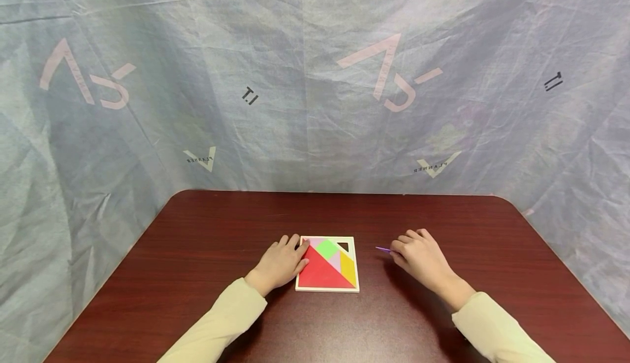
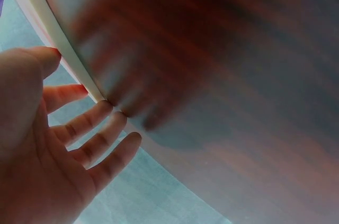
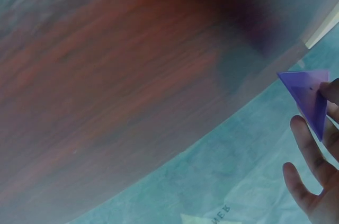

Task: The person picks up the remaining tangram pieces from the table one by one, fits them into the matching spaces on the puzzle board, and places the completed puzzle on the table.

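A square tangram board (image 1: 298,290) with a pale frame lies on the table, holding a large red piece (image 1: 320,271), a green piece (image 1: 327,249), a yellow piece (image 1: 348,269) and pink ones. Near its top right corner is a small dark triangular gap. My left hand (image 1: 280,263) rests on the board's left side; in the left wrist view its fingers are spread along the frame (image 2: 66,44). To the right of the board, my right hand (image 1: 420,256) pinches a purple triangle piece (image 3: 310,94), held above the table and apart from the board.
The dark red wooden table (image 1: 221,221) has rounded far corners. A grey fabric sheet (image 1: 295,133) with printed letters hangs behind it and along both sides.
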Motion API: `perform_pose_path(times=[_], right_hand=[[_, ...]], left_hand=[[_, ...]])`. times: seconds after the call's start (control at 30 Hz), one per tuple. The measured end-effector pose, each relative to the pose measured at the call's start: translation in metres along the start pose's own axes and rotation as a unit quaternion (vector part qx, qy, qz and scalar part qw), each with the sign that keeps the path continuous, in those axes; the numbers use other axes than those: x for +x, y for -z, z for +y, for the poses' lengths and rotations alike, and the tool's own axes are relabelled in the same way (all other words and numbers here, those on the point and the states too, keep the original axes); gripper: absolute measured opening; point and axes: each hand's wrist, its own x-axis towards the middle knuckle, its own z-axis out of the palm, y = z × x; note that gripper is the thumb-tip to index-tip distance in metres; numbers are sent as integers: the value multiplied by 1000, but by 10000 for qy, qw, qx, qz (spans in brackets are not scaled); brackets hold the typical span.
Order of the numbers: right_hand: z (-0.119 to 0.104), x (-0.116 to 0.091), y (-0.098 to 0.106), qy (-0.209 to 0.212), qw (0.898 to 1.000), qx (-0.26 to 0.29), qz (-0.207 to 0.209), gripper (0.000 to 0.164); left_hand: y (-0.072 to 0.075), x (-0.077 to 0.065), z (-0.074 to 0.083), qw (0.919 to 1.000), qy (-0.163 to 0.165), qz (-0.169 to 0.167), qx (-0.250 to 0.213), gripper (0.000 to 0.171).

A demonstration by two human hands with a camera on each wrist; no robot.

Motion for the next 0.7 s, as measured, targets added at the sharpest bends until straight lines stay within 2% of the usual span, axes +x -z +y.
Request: perform_pose_path(times=[0.7], right_hand=[[-23,26,-13,190,9988,162,411,16]], left_hand=[[1,0,0,9999,55,-149,-14,43]])
